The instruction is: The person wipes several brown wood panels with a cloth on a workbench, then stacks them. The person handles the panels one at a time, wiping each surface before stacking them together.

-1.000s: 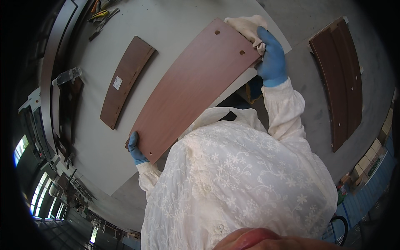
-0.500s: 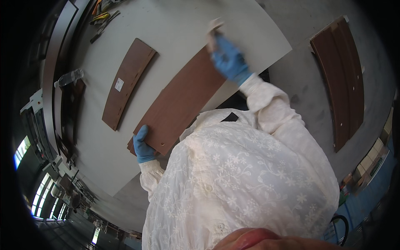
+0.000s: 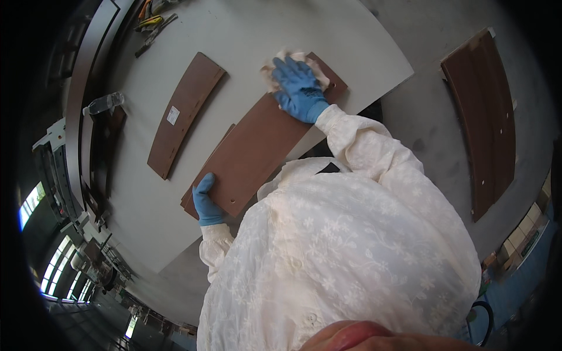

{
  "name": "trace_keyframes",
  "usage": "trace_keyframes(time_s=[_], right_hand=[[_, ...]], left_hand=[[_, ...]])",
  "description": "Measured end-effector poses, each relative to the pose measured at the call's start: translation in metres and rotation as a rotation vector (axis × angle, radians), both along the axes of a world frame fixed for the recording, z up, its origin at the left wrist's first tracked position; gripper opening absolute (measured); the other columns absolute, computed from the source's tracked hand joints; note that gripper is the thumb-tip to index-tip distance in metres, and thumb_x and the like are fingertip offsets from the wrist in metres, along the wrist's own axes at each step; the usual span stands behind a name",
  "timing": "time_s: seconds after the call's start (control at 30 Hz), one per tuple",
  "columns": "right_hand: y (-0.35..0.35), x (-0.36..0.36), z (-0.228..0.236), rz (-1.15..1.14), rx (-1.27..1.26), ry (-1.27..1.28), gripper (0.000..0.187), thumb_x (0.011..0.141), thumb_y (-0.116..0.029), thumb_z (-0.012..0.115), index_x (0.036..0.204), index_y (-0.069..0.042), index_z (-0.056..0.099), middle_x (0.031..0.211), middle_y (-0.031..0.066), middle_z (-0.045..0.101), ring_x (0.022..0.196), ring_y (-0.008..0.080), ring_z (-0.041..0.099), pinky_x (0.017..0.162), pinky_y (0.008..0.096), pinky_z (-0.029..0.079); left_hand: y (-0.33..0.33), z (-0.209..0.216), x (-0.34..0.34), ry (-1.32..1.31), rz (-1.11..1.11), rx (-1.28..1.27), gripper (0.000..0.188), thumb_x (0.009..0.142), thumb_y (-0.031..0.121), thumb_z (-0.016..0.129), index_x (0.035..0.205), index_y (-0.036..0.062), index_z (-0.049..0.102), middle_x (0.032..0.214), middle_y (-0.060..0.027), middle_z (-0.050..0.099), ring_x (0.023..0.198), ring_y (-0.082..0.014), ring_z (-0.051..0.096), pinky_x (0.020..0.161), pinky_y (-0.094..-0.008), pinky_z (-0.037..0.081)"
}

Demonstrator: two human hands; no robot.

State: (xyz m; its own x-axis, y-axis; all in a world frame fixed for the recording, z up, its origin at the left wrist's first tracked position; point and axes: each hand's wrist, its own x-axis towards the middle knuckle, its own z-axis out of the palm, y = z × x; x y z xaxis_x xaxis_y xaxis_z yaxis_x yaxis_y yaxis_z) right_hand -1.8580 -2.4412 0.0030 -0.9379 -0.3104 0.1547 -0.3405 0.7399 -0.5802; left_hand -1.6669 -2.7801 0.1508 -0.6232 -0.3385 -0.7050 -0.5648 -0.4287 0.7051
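A long, slightly curved brown wooden panel [image 3: 252,140] lies slantwise on the table, with the edge of a similar panel showing under it. My left hand [image 3: 207,200], in a blue glove, grips its near left end, thumb on top and fingers hidden below the edge. Toward the far end, my gloved right hand [image 3: 300,88] presses a crumpled, pale cloth [image 3: 316,65] against the surface, fingers extended over the cloth. Small holes mark both ends of the panel. To its left rests a shorter brown panel [image 3: 186,115] with a white label.
The grey table [image 3: 257,35] ends at a corner on the right. Beyond it stand more brown panels [image 3: 483,123], stacked. At the left are a clear plastic bottle [image 3: 105,103] and long dark frame parts [image 3: 79,111]. Hand tools [image 3: 154,26] lie at the far left.
My right hand has come down and left with the cloth, from beyond the panel's far end onto its surface. My left hand keeps its grip on the near end.
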Motion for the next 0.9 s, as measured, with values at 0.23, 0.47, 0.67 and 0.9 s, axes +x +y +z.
trace_keyframes(time_s=[0.23, 0.47, 0.67, 0.9], right_hand=[[0.044, -0.044, -0.018, -0.061, -0.083, -0.014, 0.068, 0.097, -0.046, 0.059, 0.151, -0.006, 0.045, 0.153, 0.0214, 0.046, 0.142, 0.0434, 0.042, 0.123, 0.0507, 0.027], [0.0, 0.019, -0.003, 0.161, 0.019, 0.171, 0.069, 0.098, -0.041, 0.064, 0.152, -0.003, 0.043, 0.154, 0.0229, 0.046, 0.146, 0.0407, 0.04, 0.125, 0.0448, 0.027], [0.047, -0.025, -0.021, -0.103, -0.078, 0.035, 0.067, 0.098, -0.037, 0.058, 0.153, -0.002, 0.042, 0.159, 0.0227, 0.041, 0.146, 0.0395, 0.04, 0.123, 0.0466, 0.03], [0.005, 0.039, 0.014, 0.207, -0.032, 0.099, 0.062, 0.088, -0.019, 0.065, 0.147, -0.006, 0.051, 0.153, 0.0231, 0.047, 0.139, 0.0401, 0.048, 0.118, 0.048, 0.037]], left_hand=[[0.006, -0.006, 0.015, 0.052, 0.021, 0.109, 0.038, 0.086, 0.012, 0.069, 0.123, 0.0022, 0.068, 0.113, -0.0103, 0.072, 0.102, -0.0253, 0.071, 0.092, -0.0407, 0.059], [0.001, -0.014, 0.021, -0.039, 0.066, 0.065, 0.036, 0.085, 0.011, 0.069, 0.12, 0.0044, 0.069, 0.112, -0.01, 0.073, 0.1, -0.0254, 0.071, 0.093, -0.0405, 0.059], [-0.001, -0.021, 0.028, -0.01, 0.11, 0.063, 0.035, 0.085, 0.011, 0.068, 0.119, 0.0046, 0.069, 0.111, -0.0096, 0.073, 0.098, -0.025, 0.071, 0.093, -0.0401, 0.059], [0.003, -0.011, 0.024, -0.04, 0.094, 0.113, 0.035, 0.085, 0.009, 0.068, 0.119, 0.0032, 0.069, 0.114, -0.0116, 0.072, 0.101, -0.0254, 0.071, 0.094, -0.0413, 0.059]])
